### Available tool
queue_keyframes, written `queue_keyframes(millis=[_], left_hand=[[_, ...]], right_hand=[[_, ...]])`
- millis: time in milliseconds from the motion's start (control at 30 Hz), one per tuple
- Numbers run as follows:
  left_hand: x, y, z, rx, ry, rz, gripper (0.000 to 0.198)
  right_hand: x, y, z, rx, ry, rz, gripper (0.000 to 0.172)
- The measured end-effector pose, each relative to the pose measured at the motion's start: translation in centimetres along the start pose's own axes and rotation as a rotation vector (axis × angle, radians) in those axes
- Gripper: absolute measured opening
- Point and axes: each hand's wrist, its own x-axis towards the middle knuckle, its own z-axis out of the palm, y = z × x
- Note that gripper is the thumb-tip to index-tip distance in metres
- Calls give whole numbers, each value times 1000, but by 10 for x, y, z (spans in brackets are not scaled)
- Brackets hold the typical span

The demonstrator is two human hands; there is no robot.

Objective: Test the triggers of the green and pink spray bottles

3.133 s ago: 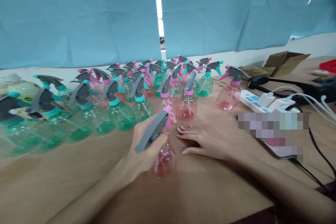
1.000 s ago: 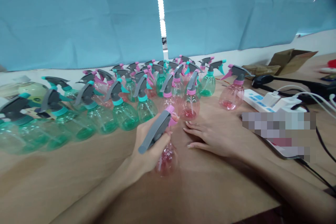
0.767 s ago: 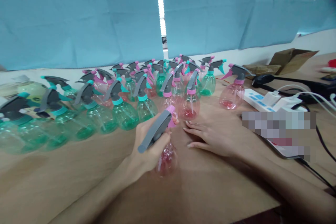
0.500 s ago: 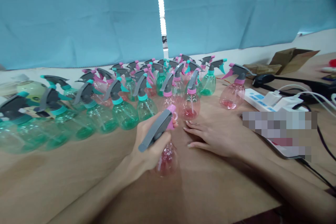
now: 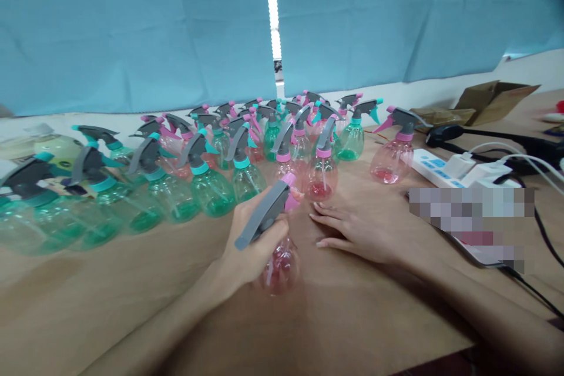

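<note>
My left hand (image 5: 255, 241) is wrapped round the neck of a pink spray bottle (image 5: 281, 270), its grey and pink trigger head tilted up and away from me. The fingers on the far side of the neck are partly hidden. The bottle stands on the brown tabletop (image 5: 247, 335). To its right, my right hand (image 5: 352, 230) lies flat on the table with fingers stretched out, holding nothing. Just beyond the fingertips stands another pink spray bottle (image 5: 321, 179) with a pink collar. A row of green spray bottles (image 5: 214, 194) stands to the left of my left hand.
More pink and green spray bottles crowd the back. A single pink bottle (image 5: 390, 163) stands right of them, beside a white power strip (image 5: 434, 169) with chargers and cables. A blurred-out flat device (image 5: 467, 229), black headset (image 5: 445, 135) and open cardboard box (image 5: 496, 106) are at right.
The view has shifted very slightly. My left hand keeps its grip on the pink spray bottle, and my right hand stays flat on the table.
</note>
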Motion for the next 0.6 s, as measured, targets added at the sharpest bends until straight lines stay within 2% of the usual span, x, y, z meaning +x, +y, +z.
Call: queue_keyframes(millis=[100,300,600], left_hand=[[-1,-1,1,-23,-29,38,12],[-2,-8,1,8,-13,63,4],[-2,-7,0,24,-29,69,8]], right_hand=[[0,-1,-1,-5,-6,1,69],[-1,-4,-4,3,-5,16,69],[0,-10,-8,-4,-24,39,71]])
